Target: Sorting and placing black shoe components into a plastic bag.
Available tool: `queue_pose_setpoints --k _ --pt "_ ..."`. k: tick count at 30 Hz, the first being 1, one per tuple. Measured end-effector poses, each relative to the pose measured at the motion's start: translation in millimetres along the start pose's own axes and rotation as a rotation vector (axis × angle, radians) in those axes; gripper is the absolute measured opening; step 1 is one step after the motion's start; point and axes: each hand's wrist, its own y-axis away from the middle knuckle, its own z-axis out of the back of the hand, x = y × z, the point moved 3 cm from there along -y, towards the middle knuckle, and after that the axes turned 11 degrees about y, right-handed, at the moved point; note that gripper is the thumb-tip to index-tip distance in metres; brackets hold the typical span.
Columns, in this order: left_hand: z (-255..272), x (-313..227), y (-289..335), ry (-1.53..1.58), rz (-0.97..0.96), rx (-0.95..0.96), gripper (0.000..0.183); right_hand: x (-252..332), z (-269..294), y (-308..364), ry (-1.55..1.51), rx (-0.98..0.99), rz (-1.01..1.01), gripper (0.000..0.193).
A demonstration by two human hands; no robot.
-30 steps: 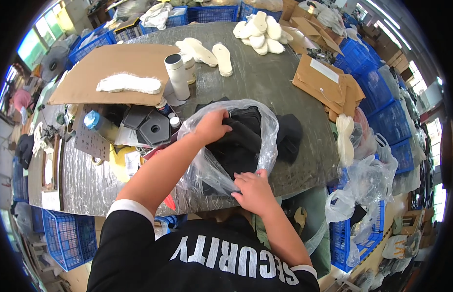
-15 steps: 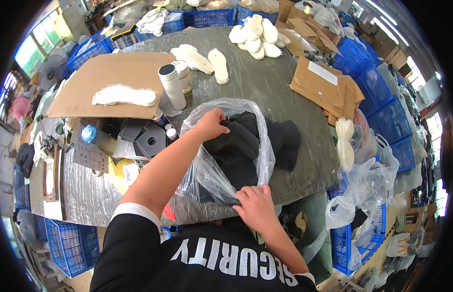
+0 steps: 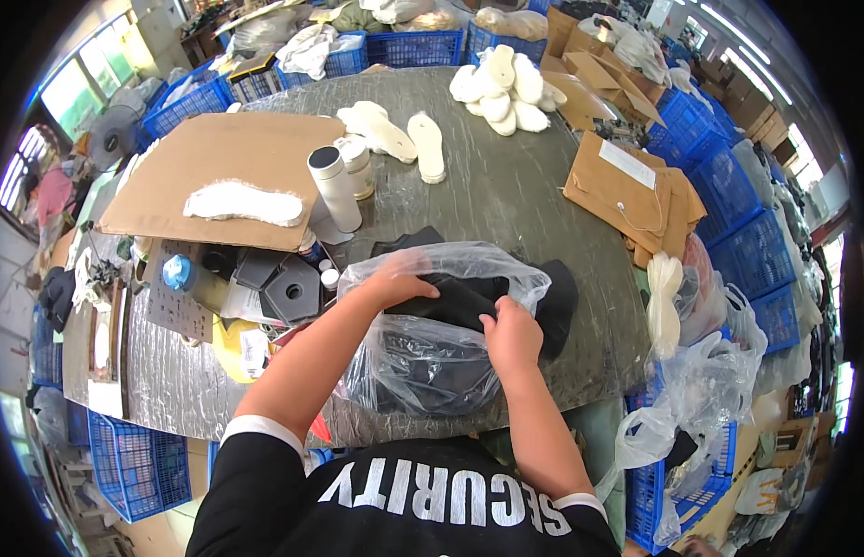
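Note:
A clear plastic bag (image 3: 423, 367) with black fabric pieces (image 3: 460, 299) inside lies on the table in front of me. My left hand (image 3: 399, 284) is closed at the left of the bag's mouth, its thumb over the black fabric and its fingers partly behind the plastic. On the right side of the mouth, my right hand (image 3: 514, 332) pinches the bag's edge in a closed grip. More black fabric (image 3: 559, 306) lies on the table just right of the bag, and some shows behind it.
At left, a cardboard sheet (image 3: 219, 153) carries a white fluffy insole (image 3: 244, 204). A white flask (image 3: 334, 190) stands beside it. Cream insoles (image 3: 506, 88) are piled at the far side. Brown envelopes (image 3: 627, 190) lie at right. Blue crates (image 3: 729, 223) line the table's right.
My right hand has moved up and away from me, from the bag's near rim to its right side. The near plastic has risen over the black fabric. My left hand is slightly lower.

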Motion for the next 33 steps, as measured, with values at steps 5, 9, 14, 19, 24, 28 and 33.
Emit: queue_pose_setpoints --k 5,9,14,19,24,28,33 --pt "18.3 3.0 17.4 -0.113 0.097 0.185 0.056 8.5 9.3 6.2 -0.134 -0.241 0.433 0.013" --pt "25.8 -35.2 36.4 0.065 -0.041 0.349 0.063 2.5 36.4 7.8 -0.445 -0.413 0.221 0.010" --pt "25.3 -47.2 52.0 0.261 0.056 0.425 0.039 5.2 65.9 -11.9 -0.734 -0.421 0.096 0.012" --pt "3.5 -49.8 66.7 0.940 0.171 0.187 0.027 -4.3 70.5 15.6 -0.746 -0.763 0.097 0.020" --pt "-49.2 -120.9 113.7 -0.090 -0.338 0.052 0.045 17.7 40.9 88.4 -1.613 -0.223 0.153 0.074" --pt "-115.9 -135.5 139.7 -0.407 -0.724 0.367 0.052 -37.4 16.6 113.9 -1.747 -0.216 -0.437 0.030" --pt "-125.0 -139.9 98.9 -0.056 -0.434 0.648 0.039 -139.8 -1.1 148.0 -1.853 -0.209 -0.517 0.013"
